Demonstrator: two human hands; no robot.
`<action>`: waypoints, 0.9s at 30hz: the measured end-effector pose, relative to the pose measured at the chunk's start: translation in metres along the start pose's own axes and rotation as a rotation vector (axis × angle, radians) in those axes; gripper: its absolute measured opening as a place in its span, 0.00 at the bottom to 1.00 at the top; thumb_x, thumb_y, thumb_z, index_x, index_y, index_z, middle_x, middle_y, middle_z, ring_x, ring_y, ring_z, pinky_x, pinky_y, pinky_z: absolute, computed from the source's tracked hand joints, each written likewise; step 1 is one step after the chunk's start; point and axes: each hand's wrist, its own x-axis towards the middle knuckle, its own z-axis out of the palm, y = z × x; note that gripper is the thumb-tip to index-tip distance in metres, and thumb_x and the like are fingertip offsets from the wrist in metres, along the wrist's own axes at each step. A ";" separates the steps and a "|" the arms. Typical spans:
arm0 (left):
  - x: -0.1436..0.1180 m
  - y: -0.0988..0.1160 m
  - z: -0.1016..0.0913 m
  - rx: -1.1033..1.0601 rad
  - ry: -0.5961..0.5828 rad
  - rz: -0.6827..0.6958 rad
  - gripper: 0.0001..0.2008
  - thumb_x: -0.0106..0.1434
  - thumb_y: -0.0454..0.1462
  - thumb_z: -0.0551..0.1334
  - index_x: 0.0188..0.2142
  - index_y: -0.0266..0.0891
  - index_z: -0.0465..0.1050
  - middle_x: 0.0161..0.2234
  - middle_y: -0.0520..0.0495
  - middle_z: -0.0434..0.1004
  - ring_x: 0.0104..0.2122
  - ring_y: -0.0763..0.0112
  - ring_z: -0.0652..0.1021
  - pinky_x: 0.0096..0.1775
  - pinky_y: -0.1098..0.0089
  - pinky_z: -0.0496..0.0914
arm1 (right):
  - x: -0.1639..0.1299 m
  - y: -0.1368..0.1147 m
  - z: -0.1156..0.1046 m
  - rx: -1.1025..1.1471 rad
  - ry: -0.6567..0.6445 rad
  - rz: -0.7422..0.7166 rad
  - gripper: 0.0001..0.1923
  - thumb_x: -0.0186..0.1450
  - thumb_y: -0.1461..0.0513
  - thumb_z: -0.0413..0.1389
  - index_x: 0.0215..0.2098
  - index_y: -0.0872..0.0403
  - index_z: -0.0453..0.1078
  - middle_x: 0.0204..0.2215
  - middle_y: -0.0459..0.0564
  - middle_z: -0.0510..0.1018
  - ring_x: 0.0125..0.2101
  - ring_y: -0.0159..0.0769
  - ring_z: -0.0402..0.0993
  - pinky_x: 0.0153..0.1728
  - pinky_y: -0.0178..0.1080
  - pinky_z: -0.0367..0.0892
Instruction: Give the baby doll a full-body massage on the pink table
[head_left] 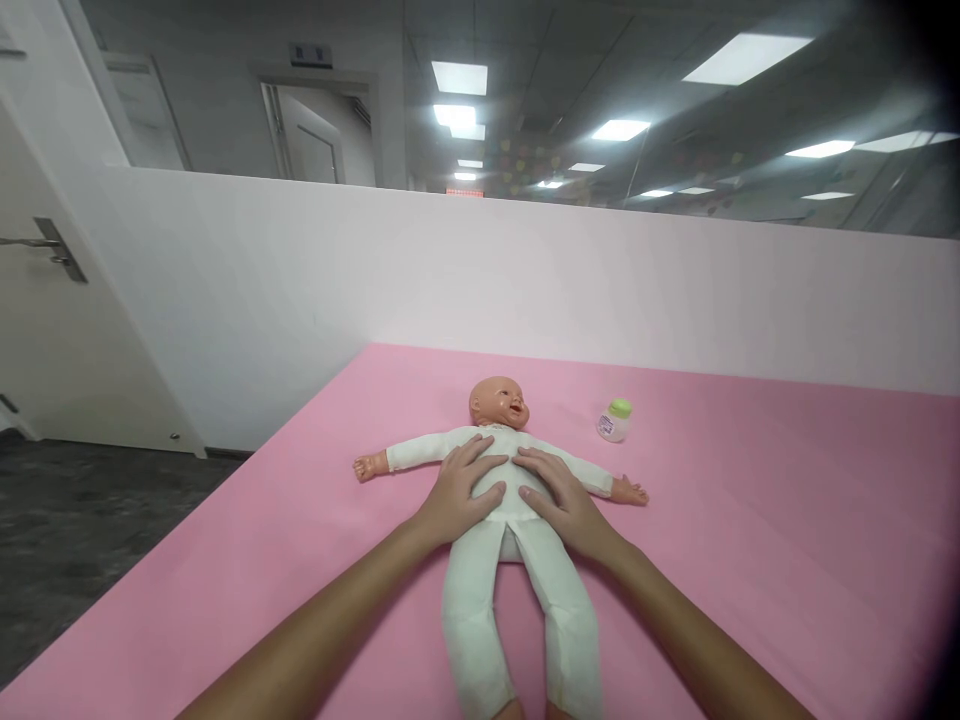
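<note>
We have both arms stretched forward over the pink mat (pixel 750 560), forearms bare and converging on the baby doll (pixel 499 520) that lies on its back in the middle of the mat. Our left hand (pixel 459 495) rests palm down on the doll's torso, on the doll's left-of-frame side, fingers spread and pointing toward the doll's head. Our right hand (pixel 559 497) lies flat on the other side of the torso, its fingers angled inward so that the fingertips of the two hands nearly meet over the doll's chest. Neither hand is closed around anything; both are open and pressed flat against the white suit.

The doll's arms are spread out to both sides, its legs extend toward us, and its head points away from us toward the white partition wall (pixel 525 290).

A small bottle (pixel 615 420) with a green cap stands upright beyond the doll's arm on our right-hand side, near the doll's head and apart from both hands. Far to the left of the doll, past the mat's edge, a white door (pixel 52 330) stands above dark flooring. Nothing lies between our hands and the doll.
</note>
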 end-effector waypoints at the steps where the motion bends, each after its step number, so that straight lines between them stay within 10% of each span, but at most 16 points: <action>1: 0.000 0.001 -0.001 -0.004 -0.005 -0.002 0.20 0.70 0.45 0.60 0.61 0.52 0.73 0.71 0.49 0.58 0.71 0.53 0.57 0.69 0.45 0.52 | 0.001 0.000 0.000 -0.003 0.011 -0.009 0.21 0.72 0.50 0.55 0.62 0.40 0.68 0.65 0.48 0.69 0.67 0.47 0.60 0.68 0.57 0.57; 18: 0.000 0.008 -0.005 0.009 0.013 0.024 0.14 0.70 0.43 0.59 0.52 0.51 0.78 0.66 0.46 0.66 0.67 0.51 0.64 0.67 0.44 0.58 | 0.003 -0.004 -0.002 -0.032 0.051 -0.042 0.16 0.71 0.52 0.55 0.56 0.42 0.72 0.53 0.51 0.75 0.57 0.50 0.68 0.59 0.57 0.65; 27: 0.003 0.005 -0.004 0.076 -0.155 0.004 0.35 0.70 0.56 0.57 0.72 0.57 0.51 0.76 0.47 0.40 0.74 0.47 0.43 0.69 0.36 0.43 | 0.009 0.013 0.002 -0.025 -0.003 -0.049 0.36 0.67 0.47 0.61 0.70 0.39 0.57 0.71 0.50 0.56 0.71 0.50 0.50 0.70 0.57 0.51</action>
